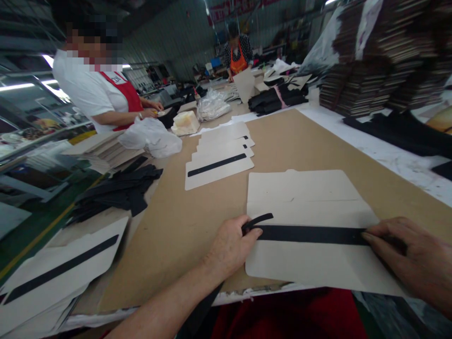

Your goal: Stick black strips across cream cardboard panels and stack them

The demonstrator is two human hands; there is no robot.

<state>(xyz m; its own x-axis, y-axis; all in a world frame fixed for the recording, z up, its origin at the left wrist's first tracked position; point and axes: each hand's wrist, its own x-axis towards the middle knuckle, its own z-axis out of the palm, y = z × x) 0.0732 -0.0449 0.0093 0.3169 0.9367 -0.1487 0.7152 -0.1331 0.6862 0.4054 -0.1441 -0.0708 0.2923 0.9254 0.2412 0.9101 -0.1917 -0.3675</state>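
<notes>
A cream card sheet (303,263) lies in front of me on the brown board (183,226). Across it runs a black strip (310,234). My left hand (229,245) presses the strip's left end with its fingers, and a loose black tail curls up just above them. My right hand (413,259) holds down the strip's right end with the fingertips flat on it. A second cream sheet (300,186) sits partly under the first, further from me.
Finished sheets with black strips lie fanned at mid-table (219,165) and at the lower left (60,268). Loose black strips (120,188) are heaped at the left. A person in a red apron (102,94) works at the far left, another in orange (238,52) behind. Dark stacks (381,70) fill the right.
</notes>
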